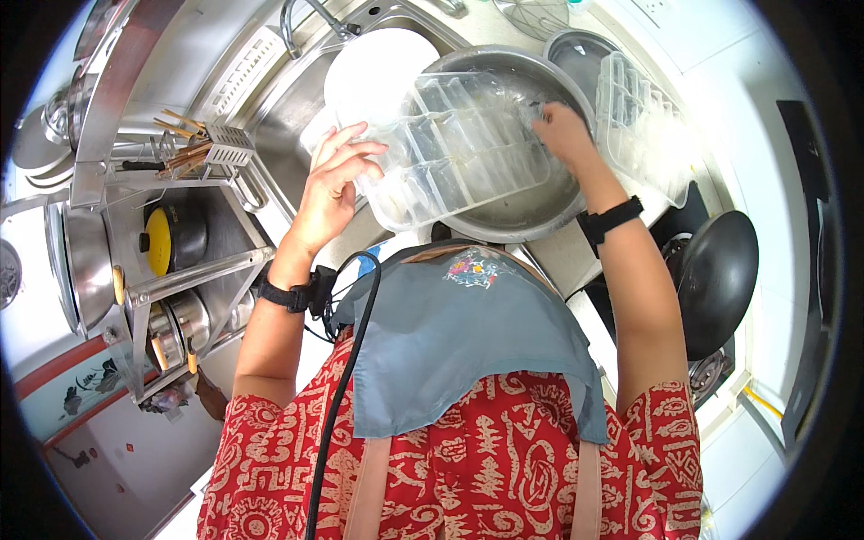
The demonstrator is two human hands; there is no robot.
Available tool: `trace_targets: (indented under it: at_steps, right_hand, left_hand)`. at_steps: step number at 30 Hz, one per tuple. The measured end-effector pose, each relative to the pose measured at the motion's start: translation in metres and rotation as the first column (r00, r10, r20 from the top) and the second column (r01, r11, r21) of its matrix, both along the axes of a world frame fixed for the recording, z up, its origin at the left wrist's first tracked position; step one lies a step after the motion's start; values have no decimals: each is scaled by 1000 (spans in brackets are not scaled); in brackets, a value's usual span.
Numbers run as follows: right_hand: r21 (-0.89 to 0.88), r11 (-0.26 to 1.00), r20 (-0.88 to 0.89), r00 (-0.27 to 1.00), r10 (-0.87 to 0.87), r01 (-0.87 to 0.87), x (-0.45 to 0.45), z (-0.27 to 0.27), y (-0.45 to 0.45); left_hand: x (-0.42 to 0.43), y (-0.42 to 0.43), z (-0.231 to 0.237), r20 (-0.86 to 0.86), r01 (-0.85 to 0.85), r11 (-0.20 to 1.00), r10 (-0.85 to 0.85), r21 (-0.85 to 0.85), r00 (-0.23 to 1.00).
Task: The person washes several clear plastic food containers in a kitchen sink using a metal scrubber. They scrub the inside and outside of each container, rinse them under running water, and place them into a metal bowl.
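A clear plastic divided tray is tilted over a wide metal basin, with rows of compartments across it. My left hand holds the tray by its left edge, its fingers spread over the rim. Inside the basin, beyond the tray's right end, is my right hand with curled fingers; whether it grips something small is hard to see. Water and a blurred glint show near its fingertips. A round white item sits over the sink, behind the tray's left end.
A second clear divided tray leans right of the basin, beside a dark round pan. At the left are a steel sink with a faucet, a chopstick holder and a pot rack. A black wok stands at the right.
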State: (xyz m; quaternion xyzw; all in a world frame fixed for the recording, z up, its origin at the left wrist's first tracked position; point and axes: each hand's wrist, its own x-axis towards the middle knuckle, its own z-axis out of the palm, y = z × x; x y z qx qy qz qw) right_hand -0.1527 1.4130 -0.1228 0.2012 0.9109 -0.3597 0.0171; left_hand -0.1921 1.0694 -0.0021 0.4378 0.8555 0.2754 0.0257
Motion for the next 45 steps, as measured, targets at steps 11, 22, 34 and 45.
trace_targets:
  at_steps: [11,22,34,45]
  right_hand:
    - [372,925,91,995,49,-80,8,18,-6]
    - [-282,913,-351,917,189,-296,-6,55,-90]
    - [350,707,-102,725,681,-614,4,35,-108]
    - [320,802,-351,723,595,-504,0,24,-98]
  left_hand:
    - [7,20,-52,804,-730,682,410,42,430]
    - [9,48,-60,888,-728,684,304,48,345]
    - [24,53,-99,808,-779,577,322,246,494]
    - [24,53,-92,803,-776,614,384,145,455]
